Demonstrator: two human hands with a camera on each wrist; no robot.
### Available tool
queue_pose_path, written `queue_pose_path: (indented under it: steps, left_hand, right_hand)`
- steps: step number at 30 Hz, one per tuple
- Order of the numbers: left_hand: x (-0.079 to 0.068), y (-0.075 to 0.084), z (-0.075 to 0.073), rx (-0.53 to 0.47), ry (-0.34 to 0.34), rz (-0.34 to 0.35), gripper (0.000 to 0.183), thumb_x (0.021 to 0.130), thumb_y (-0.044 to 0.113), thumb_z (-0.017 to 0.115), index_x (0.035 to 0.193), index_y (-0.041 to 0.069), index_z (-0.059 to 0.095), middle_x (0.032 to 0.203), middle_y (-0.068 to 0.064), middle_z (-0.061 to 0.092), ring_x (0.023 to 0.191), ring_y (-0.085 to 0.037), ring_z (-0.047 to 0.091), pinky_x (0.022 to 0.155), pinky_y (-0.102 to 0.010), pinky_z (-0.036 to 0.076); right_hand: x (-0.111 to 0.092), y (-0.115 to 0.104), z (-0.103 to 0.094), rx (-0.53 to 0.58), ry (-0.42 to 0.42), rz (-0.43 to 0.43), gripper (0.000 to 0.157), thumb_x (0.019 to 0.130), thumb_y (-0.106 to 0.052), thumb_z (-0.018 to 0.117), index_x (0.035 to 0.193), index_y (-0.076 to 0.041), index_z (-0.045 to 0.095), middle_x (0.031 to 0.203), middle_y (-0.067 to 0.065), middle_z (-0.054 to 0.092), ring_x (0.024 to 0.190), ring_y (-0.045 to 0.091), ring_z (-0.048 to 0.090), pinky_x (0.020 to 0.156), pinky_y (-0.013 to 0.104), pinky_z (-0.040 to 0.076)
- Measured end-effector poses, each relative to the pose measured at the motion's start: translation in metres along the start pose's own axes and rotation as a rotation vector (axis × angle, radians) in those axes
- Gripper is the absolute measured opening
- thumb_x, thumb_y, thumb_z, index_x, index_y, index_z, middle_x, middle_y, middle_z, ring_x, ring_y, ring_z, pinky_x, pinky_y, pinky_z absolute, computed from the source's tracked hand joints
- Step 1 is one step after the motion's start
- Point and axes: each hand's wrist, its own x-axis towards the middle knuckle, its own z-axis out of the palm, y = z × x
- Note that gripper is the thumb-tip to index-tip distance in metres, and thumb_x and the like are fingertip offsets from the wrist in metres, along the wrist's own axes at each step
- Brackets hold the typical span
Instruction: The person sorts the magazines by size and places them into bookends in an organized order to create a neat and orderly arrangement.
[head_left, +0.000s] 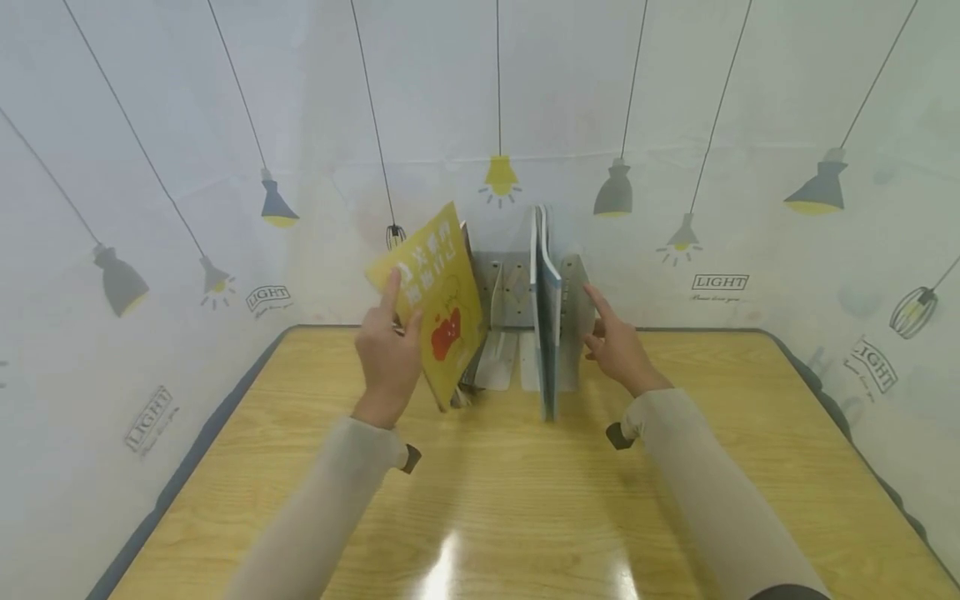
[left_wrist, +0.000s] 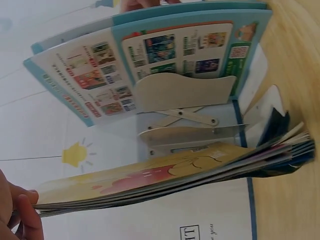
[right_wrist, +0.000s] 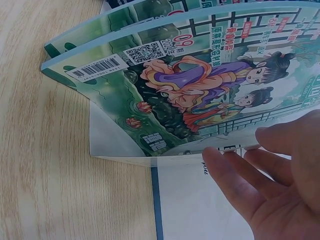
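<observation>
My left hand pinches the outer edge of a yellow magazine with a red cartoon on its cover. It leans left, its lower end close by the table. Other thin magazines lie behind it in the left wrist view. A white metal expandable bookend stands at the back, its crossed bars showing between upright plates. Two teal-edged magazines stand upright in its right part. My right hand, fingers extended and slightly bent, touches the outer side of the right end plate.
The wood-grain table has a dark border along its edges. Right behind it hangs a pale wall covering printed with lamps, which also runs along both sides.
</observation>
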Motion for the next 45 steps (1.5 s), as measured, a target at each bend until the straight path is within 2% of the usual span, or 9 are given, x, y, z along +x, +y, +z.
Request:
queue_pose_path:
  steps: [6,11,22,29,37,45]
  left_hand:
    - [-0.009,-0.005,0.012,0.04,0.021,0.074,0.059,0.084,0.003,0.073,0.139,0.007,0.054,0.068,-0.014,0.054,0.059,-0.026,0.05,0.053,-0.035,0.045]
    - [-0.015,-0.006,0.019,0.052,0.041,0.108,0.058,0.084,0.003,0.074,0.138,0.008,0.055,0.067,-0.014,0.053,0.055,-0.024,0.046,0.049,-0.033,0.043]
    - [-0.026,-0.011,0.031,0.062,0.017,0.054,0.061,0.084,0.001,0.073,0.141,0.01,0.052,0.072,-0.015,0.054,0.061,-0.025,0.05,0.052,-0.034,0.046]
    - [-0.032,-0.014,0.037,0.091,-0.014,0.053,0.061,0.086,0.0,0.07,0.143,0.01,0.05,0.077,-0.018,0.057,0.066,-0.029,0.053,0.056,-0.037,0.05]
    - [-0.037,-0.018,0.044,0.127,-0.018,0.15,0.054,0.086,-0.007,0.058,0.139,-0.001,0.05,0.072,-0.017,0.059,0.065,-0.031,0.052,0.057,-0.041,0.048]
    - [-0.037,-0.02,0.047,0.122,-0.026,0.206,0.052,0.085,-0.007,0.059,0.136,0.002,0.055,0.071,-0.014,0.06,0.062,-0.027,0.049,0.055,-0.037,0.044]
  right_hand:
    - [0.0,0.0,0.0,0.005,0.005,-0.017,0.086,0.092,0.009,0.056,0.157,-0.022,0.011,0.103,0.031,0.064,0.073,0.038,0.068,0.061,0.037,0.059]
    - [-0.001,0.001,0.001,-0.004,0.01,-0.018,0.085,0.092,0.009,0.057,0.157,-0.021,0.012,0.099,0.029,0.065,0.072,0.038,0.068,0.061,0.038,0.059]
    - [-0.002,-0.002,-0.001,-0.001,-0.002,-0.001,0.085,0.092,0.008,0.057,0.157,-0.022,0.011,0.098,0.027,0.064,0.073,0.037,0.069,0.063,0.039,0.059]
    - [-0.001,-0.003,-0.001,0.01,0.0,-0.003,0.084,0.092,0.009,0.057,0.157,-0.021,0.012,0.099,0.028,0.064,0.073,0.038,0.068,0.063,0.038,0.059]
    - [-0.001,-0.004,-0.001,0.033,-0.012,0.004,0.085,0.093,0.009,0.056,0.157,-0.022,0.011,0.104,0.03,0.063,0.075,0.039,0.068,0.064,0.037,0.059]
    - [-0.001,-0.003,0.0,0.021,-0.01,0.006,0.086,0.092,0.009,0.056,0.158,-0.022,0.01,0.104,0.031,0.062,0.075,0.039,0.068,0.064,0.037,0.06]
